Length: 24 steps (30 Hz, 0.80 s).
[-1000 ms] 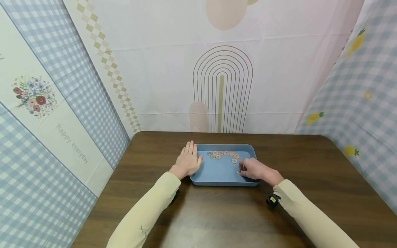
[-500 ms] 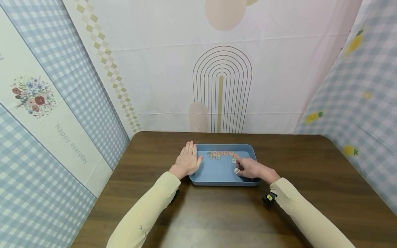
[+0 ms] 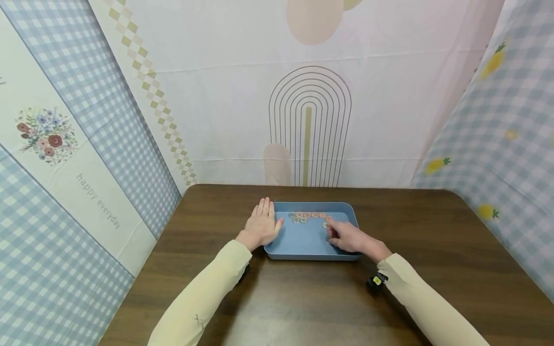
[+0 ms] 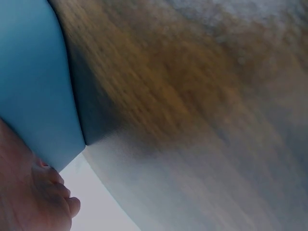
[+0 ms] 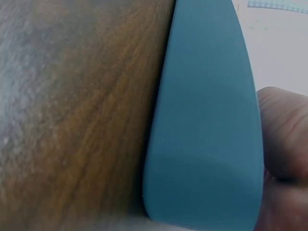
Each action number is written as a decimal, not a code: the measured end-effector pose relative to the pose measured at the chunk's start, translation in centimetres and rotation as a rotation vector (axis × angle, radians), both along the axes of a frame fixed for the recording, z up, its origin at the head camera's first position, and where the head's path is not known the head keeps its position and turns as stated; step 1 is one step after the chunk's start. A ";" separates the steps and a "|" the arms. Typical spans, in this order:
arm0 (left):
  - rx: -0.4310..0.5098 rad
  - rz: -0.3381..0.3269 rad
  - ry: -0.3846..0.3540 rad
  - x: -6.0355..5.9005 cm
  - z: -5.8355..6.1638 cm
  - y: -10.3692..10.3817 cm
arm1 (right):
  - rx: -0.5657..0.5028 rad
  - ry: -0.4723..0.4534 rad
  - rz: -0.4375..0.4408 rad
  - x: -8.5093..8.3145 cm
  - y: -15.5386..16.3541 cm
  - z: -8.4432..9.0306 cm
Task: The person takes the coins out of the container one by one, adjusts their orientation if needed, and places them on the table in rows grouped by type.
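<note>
A shallow blue tray (image 3: 298, 242) lies on the table with several small coins (image 3: 315, 215) inside, copper-coloured and silver-coloured, mostly along its far side. My left hand (image 3: 261, 225) rests with straight fingers along the tray's left rim. Over the tray's right side, my right hand (image 3: 349, 235) has its index finger stretched out beside a silver coin (image 3: 325, 225); the thumb stands apart from it. Whether a coin lies under the right palm is hidden. Both wrist views show the tray's outer wall (image 4: 38, 82) close up, with part of each hand behind it.
The dark wooden table (image 3: 294, 293) extends around the tray. Behind it hangs a white patterned cloth (image 3: 233, 115), and checked cloths (image 3: 484, 149) close off both sides. A black wrist camera (image 3: 375, 281) sits under the right sleeve.
My right hand's fingertips have shifted slightly left and away from me, and the index finger has parted from the thumb. The coin near the thumb is no longer visible. My left hand stays put.
</note>
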<state>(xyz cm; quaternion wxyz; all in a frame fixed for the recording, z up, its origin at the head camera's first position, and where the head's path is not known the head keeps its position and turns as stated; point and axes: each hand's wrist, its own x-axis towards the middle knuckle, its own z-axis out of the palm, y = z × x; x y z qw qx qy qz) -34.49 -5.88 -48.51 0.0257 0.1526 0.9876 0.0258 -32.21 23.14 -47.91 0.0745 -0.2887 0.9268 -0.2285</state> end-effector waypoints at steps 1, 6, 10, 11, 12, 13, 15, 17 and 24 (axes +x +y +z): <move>0.001 0.000 -0.001 0.0 0.0 0.0 | -0.008 0.003 -0.005 0.0 0.1 0.1; 0.000 -0.005 0.002 -0.1 0.1 0.1 | -0.036 0.036 -0.067 0.2 1.1 0.5; -0.006 -0.001 0.010 -0.2 0.2 0.2 | -0.065 0.086 -0.097 0.0 2.2 1.0; -0.009 -0.001 0.011 -0.2 0.3 0.2 | -0.070 0.101 -0.098 0.0 2.4 1.2; -0.007 -0.002 0.013 -0.3 0.3 0.2 | -0.071 0.110 -0.100 -0.1 2.6 1.3; -0.006 -0.003 0.014 -0.3 0.4 0.2 | -0.072 0.121 -0.104 -0.2 2.8 1.4; -0.005 -0.005 0.018 -0.3 0.4 0.2 | -0.075 0.131 -0.111 -0.3 3.2 1.8; -0.004 -0.004 0.027 -0.4 0.4 0.2 | -0.079 0.143 -0.121 -0.4 3.6 2.1; -0.005 -0.010 0.007 0.0 0.2 -0.2 | -0.078 0.136 -0.172 -0.6 4.8 2.6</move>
